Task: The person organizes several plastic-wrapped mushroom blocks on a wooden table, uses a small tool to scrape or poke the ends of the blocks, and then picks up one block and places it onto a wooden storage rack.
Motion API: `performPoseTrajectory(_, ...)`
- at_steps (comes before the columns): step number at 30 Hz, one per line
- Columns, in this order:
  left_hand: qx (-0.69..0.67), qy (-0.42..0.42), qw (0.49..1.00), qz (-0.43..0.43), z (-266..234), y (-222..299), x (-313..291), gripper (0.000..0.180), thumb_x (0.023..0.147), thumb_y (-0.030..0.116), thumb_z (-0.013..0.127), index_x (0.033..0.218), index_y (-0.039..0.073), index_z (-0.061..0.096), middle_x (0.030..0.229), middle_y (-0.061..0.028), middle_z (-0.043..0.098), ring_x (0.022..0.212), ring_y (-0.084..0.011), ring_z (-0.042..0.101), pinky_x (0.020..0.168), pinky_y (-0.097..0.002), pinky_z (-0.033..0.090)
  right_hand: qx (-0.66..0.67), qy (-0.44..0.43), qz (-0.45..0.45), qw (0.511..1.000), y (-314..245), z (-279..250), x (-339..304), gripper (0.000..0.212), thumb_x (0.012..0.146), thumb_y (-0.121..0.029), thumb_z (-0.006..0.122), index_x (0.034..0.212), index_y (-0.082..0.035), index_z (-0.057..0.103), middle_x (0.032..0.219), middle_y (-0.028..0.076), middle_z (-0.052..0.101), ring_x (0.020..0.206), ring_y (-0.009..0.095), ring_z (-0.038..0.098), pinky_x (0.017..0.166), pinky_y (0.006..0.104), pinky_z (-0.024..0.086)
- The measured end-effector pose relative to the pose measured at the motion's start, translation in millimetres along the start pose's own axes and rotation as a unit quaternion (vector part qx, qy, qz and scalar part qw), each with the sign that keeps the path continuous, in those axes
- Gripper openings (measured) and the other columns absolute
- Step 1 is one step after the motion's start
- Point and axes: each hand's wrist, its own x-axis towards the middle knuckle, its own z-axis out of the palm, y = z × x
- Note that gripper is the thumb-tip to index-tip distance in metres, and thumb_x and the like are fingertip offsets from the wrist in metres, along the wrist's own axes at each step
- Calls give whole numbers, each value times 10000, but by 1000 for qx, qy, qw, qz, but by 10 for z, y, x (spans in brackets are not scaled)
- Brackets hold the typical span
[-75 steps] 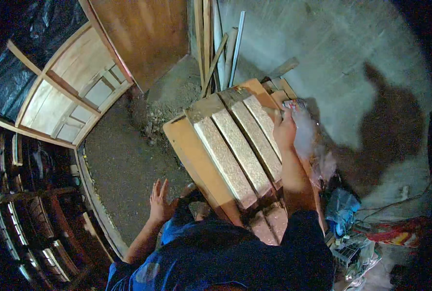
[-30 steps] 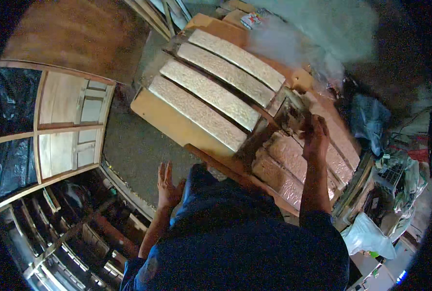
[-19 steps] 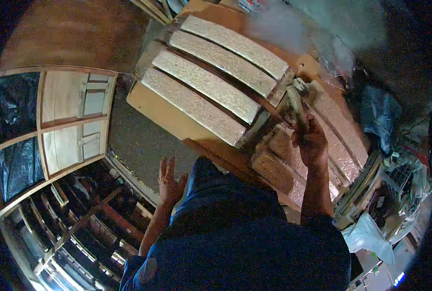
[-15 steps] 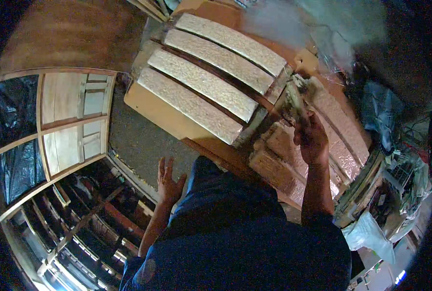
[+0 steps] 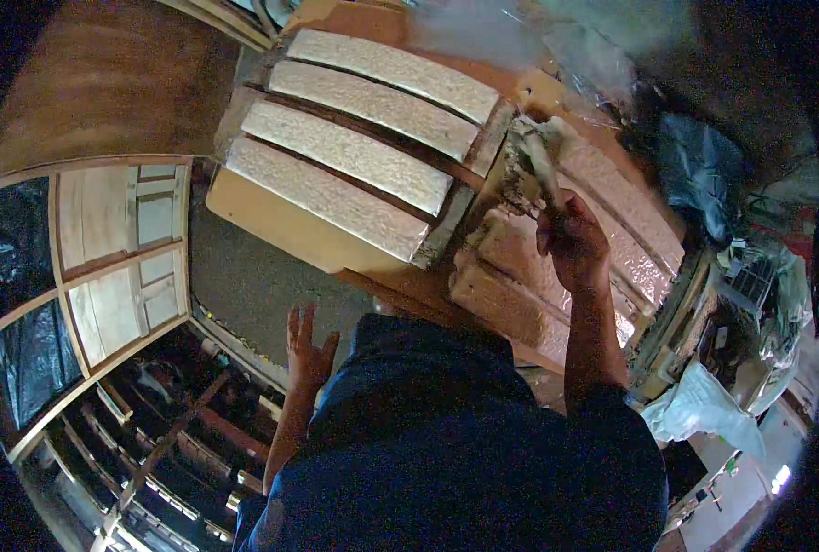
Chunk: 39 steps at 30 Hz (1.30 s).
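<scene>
My right hand (image 5: 577, 241) is closed around the lower end of a pale, dirt-stained, brush-like tool (image 5: 544, 164); its exact kind is unclear. The tool is over the gap beside a set of shaded, partly glossy strips (image 5: 616, 198) on the right. My left hand (image 5: 311, 351) hangs apart from everything, fingers spread, above the dark floor left of my body. Ahead, several long whitish strips (image 5: 345, 156) with a rough, bumpy surface lie side by side on an orange-brown board (image 5: 285, 225). Dark gaps separate them.
Wooden frames with pale panels (image 5: 120, 225) stand at the left, above dark slatted timber (image 5: 166, 432). A brown sheet (image 5: 106, 87) is at the upper left. Clear plastic film (image 5: 483, 32) lies at the far side, with a dark plastic bag (image 5: 699, 170) and a pale bag (image 5: 704, 414) at the right.
The view has shifted, so the strips and board appear farther left. My right hand still grips the tool near the same strips. My left hand remains spread.
</scene>
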Motion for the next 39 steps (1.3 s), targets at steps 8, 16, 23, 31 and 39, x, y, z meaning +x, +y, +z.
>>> performPoseTrajectory(8, -7, -26, 998, -56, 71, -188, -153, 682, 815, 261, 686, 1389, 50, 385, 1464, -264, 279, 1361, -427, 253, 1093, -497, 277, 9, 31, -12, 999, 41, 89, -236, 368, 845, -264, 558, 1126, -31, 505, 783, 62, 517, 589, 144, 462, 504, 282, 385)
performPoseTrajectory(16, 5, -98, 993, -67, 683, -1148, -429, 709, 832, 358, 649, 1400, 43, 365, 1436, -265, 332, 1343, -424, 293, 1089, -487, 285, -272, 52, -38, 960, 283, 269, -662, 358, 960, -318, 513, 1185, -40, 522, 678, -15, 461, 571, 76, 429, 498, 231, 356)
performPoseTrajectory(23, -50, -146, 978, -140, 1010, -1850, -893, 701, 841, 372, 638, 1396, 33, 378, 1373, -256, 420, 1267, -410, 399, 1029, -460, 358, -399, 27, 46, 916, 744, 606, -1218, 297, 935, -256, 572, 1134, -52, 486, 920, 78, 601, 787, 192, 580, 662, 343, 494)
performPoseTrajectory(31, -211, -146, 942, -218, 1565, -2385, -1373, 686, 847, 368, 637, 1387, 19, 398, 1297, -242, 525, 1169, -395, 529, 950, -429, 453, -528, 26, -31, 849, 974, 597, -1846, 270, 957, -230, 522, 1133, -27, 499, 817, 83, 586, 712, 184, 569, 646, 336, 469)
performPoseTrajectory(39, -60, -136, 988, -44, 2316, -3018, -1740, 623, 845, 325, 637, 1364, 42, 440, 1358, -227, 472, 1272, -357, 431, 1026, -412, 387, -606, 76, -27, 791, 958, 559, -2592, 279, 924, -195, 545, 1152, -38, 506, 892, 103, 582, 809, 181, 557, 708, 336, 466)
